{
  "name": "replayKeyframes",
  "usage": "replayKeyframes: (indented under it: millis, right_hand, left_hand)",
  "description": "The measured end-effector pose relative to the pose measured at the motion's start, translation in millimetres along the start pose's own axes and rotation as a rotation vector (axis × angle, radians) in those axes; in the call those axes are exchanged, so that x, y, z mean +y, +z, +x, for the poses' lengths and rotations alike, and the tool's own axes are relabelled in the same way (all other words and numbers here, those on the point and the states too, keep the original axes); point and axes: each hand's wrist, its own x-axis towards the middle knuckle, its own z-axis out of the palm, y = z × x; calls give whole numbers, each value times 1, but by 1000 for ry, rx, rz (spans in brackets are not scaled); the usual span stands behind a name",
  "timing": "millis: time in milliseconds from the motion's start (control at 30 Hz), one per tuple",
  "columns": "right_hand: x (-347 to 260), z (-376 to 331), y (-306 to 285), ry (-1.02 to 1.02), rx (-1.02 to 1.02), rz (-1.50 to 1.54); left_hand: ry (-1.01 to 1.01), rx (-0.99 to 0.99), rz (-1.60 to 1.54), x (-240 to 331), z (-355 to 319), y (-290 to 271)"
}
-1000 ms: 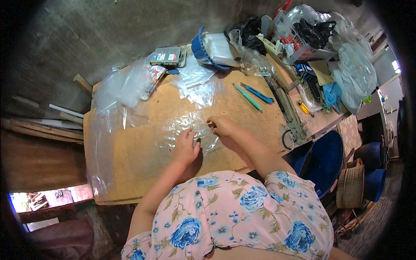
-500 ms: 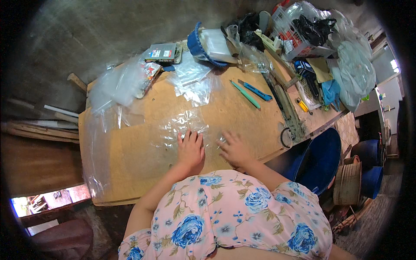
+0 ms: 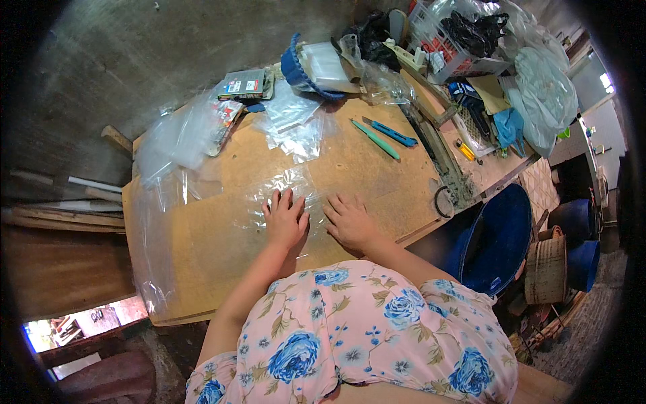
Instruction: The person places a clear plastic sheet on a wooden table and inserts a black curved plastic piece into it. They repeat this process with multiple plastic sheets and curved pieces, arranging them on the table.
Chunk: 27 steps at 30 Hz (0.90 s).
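A clear plastic sheet (image 3: 279, 182) lies flat on the wooden tabletop (image 3: 367, 172) in front of me. My left hand (image 3: 285, 221) rests on it with fingers spread. Beside it, my right hand (image 3: 350, 221) lies palm down near the sheet's right edge, its fingers stretched out and slightly apart. Neither hand grips anything. Past my right hand lie a green pen-shaped cutter (image 3: 375, 140) and a blue utility knife (image 3: 390, 132), side by side. Where exactly the sheet's near edge ends is hard to make out.
Clear plastic bags (image 3: 182, 145) are heaped at the far left, near a flat box (image 3: 242, 85). A blue basket (image 3: 296, 67) with plastic packets leans at the back. A yellow cutter (image 3: 465, 149) lies on the right ledge. Below it stands a large blue barrel (image 3: 496, 236).
My right hand has moved left and settled flat, closer to my left hand. The left hand has shifted slightly left, its fingers spread wider. The view has turned a little.
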Motion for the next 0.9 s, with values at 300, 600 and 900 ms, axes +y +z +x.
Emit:
replayKeyframes:
  millis: [300,600,900]
  right_hand:
    - [8,-12,1,33,-33,-113]
    - [8,-9,1,72,-54,-98]
    - [7,-11,0,112,-10,-13]
  left_hand:
    - [-61,-72,16,6,5,8]
    - [-51,-19,1,4,4,10]
    - [-80,-36,-9,7,4,7]
